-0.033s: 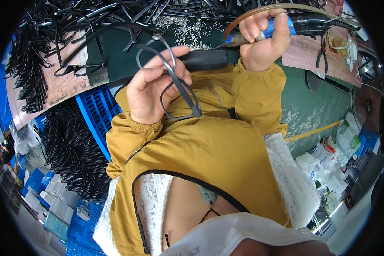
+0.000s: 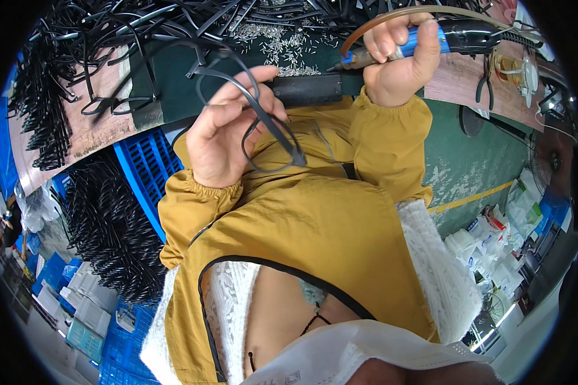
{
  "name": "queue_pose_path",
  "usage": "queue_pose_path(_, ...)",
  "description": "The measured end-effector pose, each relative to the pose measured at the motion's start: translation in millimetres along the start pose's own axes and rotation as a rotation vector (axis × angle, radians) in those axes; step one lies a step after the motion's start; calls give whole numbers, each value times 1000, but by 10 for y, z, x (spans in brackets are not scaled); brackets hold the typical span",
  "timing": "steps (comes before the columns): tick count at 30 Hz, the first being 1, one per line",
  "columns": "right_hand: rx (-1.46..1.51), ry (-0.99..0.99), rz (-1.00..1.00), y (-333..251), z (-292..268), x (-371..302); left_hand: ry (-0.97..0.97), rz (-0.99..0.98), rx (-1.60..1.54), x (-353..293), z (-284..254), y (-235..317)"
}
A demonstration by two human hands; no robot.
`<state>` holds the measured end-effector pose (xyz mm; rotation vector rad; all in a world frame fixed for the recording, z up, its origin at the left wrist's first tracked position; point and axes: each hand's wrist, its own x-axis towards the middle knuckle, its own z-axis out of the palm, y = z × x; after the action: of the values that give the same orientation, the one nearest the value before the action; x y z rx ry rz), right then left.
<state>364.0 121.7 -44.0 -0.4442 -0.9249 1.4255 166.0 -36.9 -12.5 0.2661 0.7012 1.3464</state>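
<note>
Loosely curled, my left hand (image 2: 218,144) holds a black flat strap (image 2: 271,128) bent into thin loops in front of the yellow apron. Part of the strap runs up and left over the green mat (image 2: 176,93), smeared by motion. My right hand (image 2: 397,80) is wrapped round what looks like a powered screwdriver (image 2: 424,40) with a blue and black body. Its narrow tip points left over the mat, and a brown hose (image 2: 392,16) arches above it. Small silver screw-like pieces (image 2: 282,48) lie scattered on the mat between the hands.
A dark block (image 2: 307,90) sits at the bench's near edge. Black straps (image 2: 45,109) pile up at the left and along the back. A blue crate (image 2: 144,163) and a large black bundle (image 2: 109,231) stand below left. Pliers (image 2: 485,86) lie on the right.
The strap in my left hand has swung slightly down and left, its far part now blurred. My right hand and the tool have shifted slightly to the right.
</note>
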Motion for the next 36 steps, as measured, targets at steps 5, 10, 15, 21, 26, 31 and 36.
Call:
queue_pose_path(5, 127, -4, 51, -63, 114, 73, 108, 539, 454, 108, 192, -276)
queue_pose_path(10, 305, -139, 248, 6, 195, 135, 66, 770, 944, 84, 154, -606)
queue_pose_path(15, 235, -170, 240, 14, 148, 126, 76, 544, 838, -105, 43, -654)
queue_pose_path(21, 144, -180, 156, 44, 176, 104, -5, 612, 1125, -143, -9, -700)
queue_pose_path(26, 124, -164, 216, 44, 258, 49, -39, 676, 1159, -109, -72, -690)
queue_pose_path(31, 95, -125, 295, 43, 347, 113, -50, 788, 1152, -43, -112, -736)
queue_pose_path(36, 204, -204, 425, 44, 346, 139, -69, 749, 1109, -49, -122, -678)
